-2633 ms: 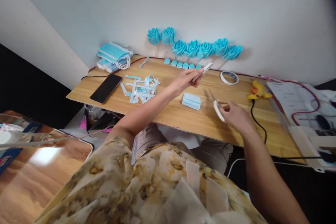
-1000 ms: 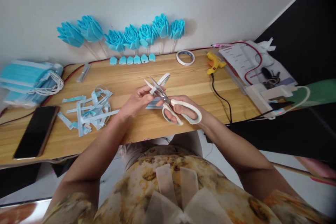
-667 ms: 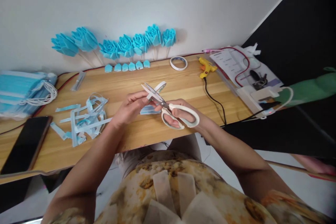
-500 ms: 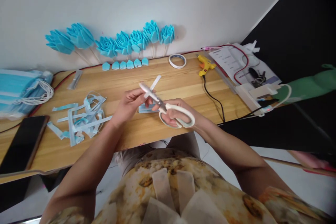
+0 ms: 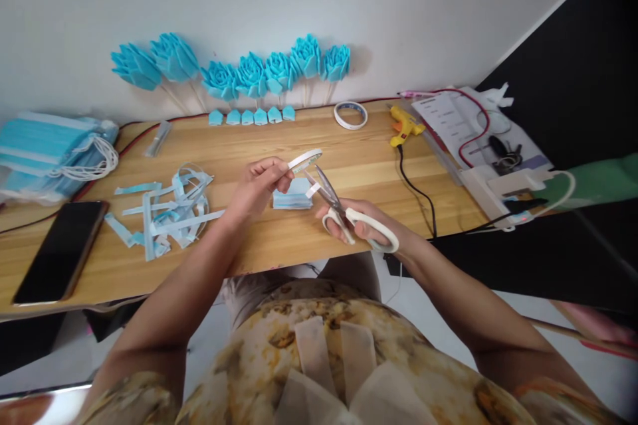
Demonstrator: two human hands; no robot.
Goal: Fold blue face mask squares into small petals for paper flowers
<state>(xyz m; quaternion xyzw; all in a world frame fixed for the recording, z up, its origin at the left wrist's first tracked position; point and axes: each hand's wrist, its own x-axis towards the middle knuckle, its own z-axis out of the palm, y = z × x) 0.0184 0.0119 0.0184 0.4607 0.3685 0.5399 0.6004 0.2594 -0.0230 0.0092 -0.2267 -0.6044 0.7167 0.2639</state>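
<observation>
My left hand [image 5: 266, 179] pinches a narrow roll of white tape [image 5: 305, 159], seen nearly edge-on above the table. In my right hand [image 5: 351, 216] are white-handled scissors [image 5: 329, 187], blades parted and pointing up towards the tape. A small white piece [image 5: 313, 190] sits at one blade; whether it sticks there I cannot tell. Beneath the hands lies a stack of light-blue fabric pieces [image 5: 292, 195]. To the left of my left hand spreads a tangle of cut pale-blue strips [image 5: 174, 216].
Blue fabric flowers [image 5: 252, 74] on sticks lean at the wall, with several small blue pieces [image 5: 260, 117] before them. Another tape roll [image 5: 350, 115], a yellow glue gun [image 5: 406, 126] and a power strip [image 5: 491, 202] are rightward. Masks [image 5: 47, 146] and a phone [image 5: 60, 252] lie left.
The scissors have moved right and down, away from my left hand, and their blades have parted. The tape has turned and now shows as a curved band. A white piece now shows at a blade.
</observation>
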